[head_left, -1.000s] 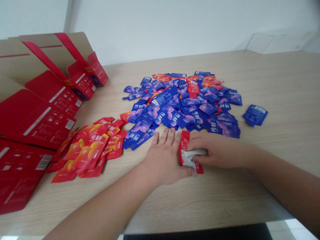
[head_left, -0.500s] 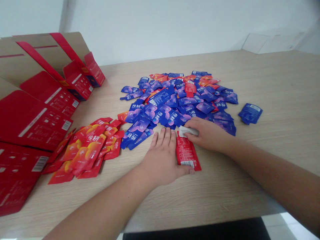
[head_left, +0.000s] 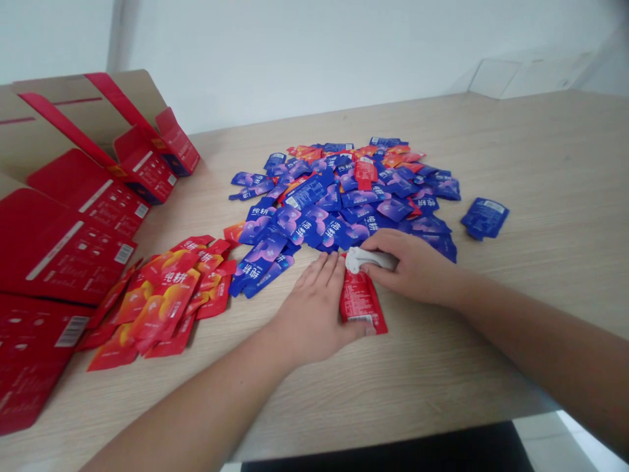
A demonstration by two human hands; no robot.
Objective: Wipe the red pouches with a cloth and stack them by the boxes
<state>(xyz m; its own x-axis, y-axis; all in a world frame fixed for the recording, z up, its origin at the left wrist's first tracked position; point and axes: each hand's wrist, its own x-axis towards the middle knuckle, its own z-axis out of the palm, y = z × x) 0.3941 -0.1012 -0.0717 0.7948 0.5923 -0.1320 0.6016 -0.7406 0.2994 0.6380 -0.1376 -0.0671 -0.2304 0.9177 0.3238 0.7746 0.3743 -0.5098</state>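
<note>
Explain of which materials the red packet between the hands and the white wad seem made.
Red packet: smooth-looking printed film, probably plastic or foil; it looks thin and flat. White wad: matte, perhaps tissue or cloth, bunched in soft folds.

Showing greyish white on the cloth (head_left: 358,259) and red with fine white print on the sachet (head_left: 361,298) beneath it. Displaying blue with pink-violet rounded shapes and white characters across the larger pile (head_left: 312,226), breaking into red and orange in places. Running red with yellow-orange rounds and white lettering over the smaller pile (head_left: 162,295). Showing deep blue on the lone pouch (head_left: 486,218), red with white print on the cartons (head_left: 54,262), pale wood grain along the surface (head_left: 417,393), white on the wall (head_left: 295,59)
</note>
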